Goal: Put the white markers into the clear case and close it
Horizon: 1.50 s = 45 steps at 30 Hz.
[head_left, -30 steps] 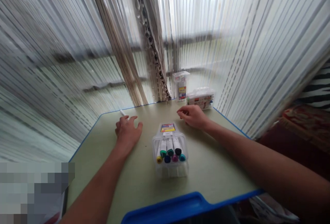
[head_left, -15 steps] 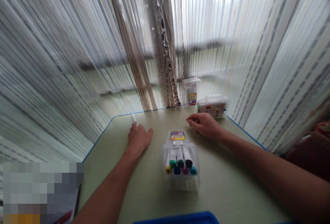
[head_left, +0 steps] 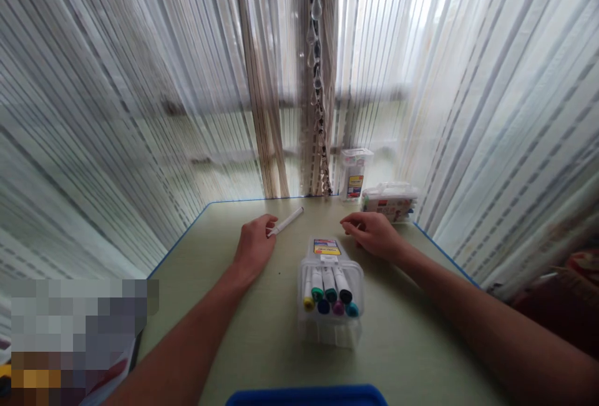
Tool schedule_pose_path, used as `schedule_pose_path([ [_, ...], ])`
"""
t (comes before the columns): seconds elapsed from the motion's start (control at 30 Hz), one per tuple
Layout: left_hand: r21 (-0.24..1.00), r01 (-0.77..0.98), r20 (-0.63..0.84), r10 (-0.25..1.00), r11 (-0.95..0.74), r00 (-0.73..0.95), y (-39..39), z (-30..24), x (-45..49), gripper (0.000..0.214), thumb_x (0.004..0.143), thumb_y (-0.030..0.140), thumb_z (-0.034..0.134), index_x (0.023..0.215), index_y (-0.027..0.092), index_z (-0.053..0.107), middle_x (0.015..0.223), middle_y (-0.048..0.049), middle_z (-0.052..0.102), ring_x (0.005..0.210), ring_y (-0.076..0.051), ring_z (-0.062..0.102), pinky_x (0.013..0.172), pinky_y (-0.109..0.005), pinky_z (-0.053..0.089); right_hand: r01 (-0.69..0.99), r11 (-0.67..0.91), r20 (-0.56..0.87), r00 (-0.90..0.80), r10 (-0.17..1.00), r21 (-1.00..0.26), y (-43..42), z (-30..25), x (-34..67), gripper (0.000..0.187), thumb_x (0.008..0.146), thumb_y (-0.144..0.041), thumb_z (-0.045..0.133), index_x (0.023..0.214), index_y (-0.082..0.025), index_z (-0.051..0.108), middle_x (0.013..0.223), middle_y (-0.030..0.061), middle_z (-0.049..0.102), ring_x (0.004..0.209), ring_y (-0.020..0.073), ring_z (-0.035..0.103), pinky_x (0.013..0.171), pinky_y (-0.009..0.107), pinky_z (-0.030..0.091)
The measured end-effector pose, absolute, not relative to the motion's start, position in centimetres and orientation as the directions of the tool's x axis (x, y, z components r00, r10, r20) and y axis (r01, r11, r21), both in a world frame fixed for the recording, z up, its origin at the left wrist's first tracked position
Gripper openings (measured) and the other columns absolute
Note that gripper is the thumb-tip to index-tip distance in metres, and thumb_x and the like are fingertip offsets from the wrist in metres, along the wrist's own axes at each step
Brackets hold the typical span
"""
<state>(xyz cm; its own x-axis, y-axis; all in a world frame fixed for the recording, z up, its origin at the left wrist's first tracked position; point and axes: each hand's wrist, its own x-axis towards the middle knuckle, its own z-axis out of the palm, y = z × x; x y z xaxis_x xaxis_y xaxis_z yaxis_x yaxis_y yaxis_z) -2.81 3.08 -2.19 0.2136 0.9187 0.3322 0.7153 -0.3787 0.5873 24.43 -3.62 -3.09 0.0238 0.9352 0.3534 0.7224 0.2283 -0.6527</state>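
My left hand is closed on one end of a slim white marker, low over the left part of the table. The marker slants up and right, with a dark tip at its far end. My right hand rests on the table, fingers curled in towards the thumb, with nothing visible in them. It lies just in front of a clear carry case. Between my forearms stands an open clear plastic box of white markers with coloured ends: yellow, green, blue, purple, teal and black.
A tall clear container with a yellow label stands at the back, left of the carry case. The blue edge of a tray or lid shows at the bottom. String curtains hang behind the pale green table.
My left hand has turned and moved slightly right and up, swinging the white marker into clear view. My right hand stays beside the carry case. The camera view has shifted a little.
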Motion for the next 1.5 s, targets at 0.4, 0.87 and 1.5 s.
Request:
schedule_pose_path([
  [0.4, 0.812, 0.151, 0.481, 0.793, -0.563, 0.373, 0.0, -1.2, -0.7, 0.030, 0.076, 0.018, 0.072, 0.106, 0.015, 0.072, 0.097, -0.0075, 0.076, 0.088, -0.019, 0.073, 0.089, -0.035, 0.058, 0.046, 0.198, 0.203, 0.195, 0.960, -0.979, -4.0, -1.9, 23.3, 0.057, 0.079, -0.060, 0.066, 0.112, -0.014, 0.059, 0.068, 0.0010, 0.066, 0.042, 0.0127, 0.058, 0.036, 0.023, 0.044],
  [0.87, 0.854, 0.127, 0.392, 0.785, -0.504, 0.479, 0.2, -1.4, -0.8, 0.033, 0.087, 0.041, 0.063, 0.102, 0.013, 0.072, 0.068, -0.0034, 0.067, 0.059, -0.014, 0.063, 0.058, -0.024, 0.051, -0.064, 0.316, 0.305, 0.144, 0.941, -0.946, -4.9, -1.2, 22.5, 0.025, 0.077, -0.039, 0.079, 0.079, -0.015, 0.070, 0.062, 0.0004, 0.062, 0.050, 0.0099, 0.054, 0.044, 0.023, 0.045],
  [1.5, 0.804, 0.173, 0.440, 0.765, -0.569, 0.470, -0.5, -1.1, -0.2, 0.030, 0.088, 0.035, 0.059, 0.108, 0.017, 0.073, 0.103, -0.0080, 0.074, 0.089, -0.019, 0.067, 0.075, -0.028, 0.052, -0.038, 0.352, 0.340, 0.184, 0.922, -0.935, -5.5, -0.5, 21.1, 0.032, 0.078, -0.045, 0.074, 0.097, -0.021, 0.070, 0.085, 0.0054, 0.070, 0.079, 0.0175, 0.066, 0.069, 0.029, 0.052],
])
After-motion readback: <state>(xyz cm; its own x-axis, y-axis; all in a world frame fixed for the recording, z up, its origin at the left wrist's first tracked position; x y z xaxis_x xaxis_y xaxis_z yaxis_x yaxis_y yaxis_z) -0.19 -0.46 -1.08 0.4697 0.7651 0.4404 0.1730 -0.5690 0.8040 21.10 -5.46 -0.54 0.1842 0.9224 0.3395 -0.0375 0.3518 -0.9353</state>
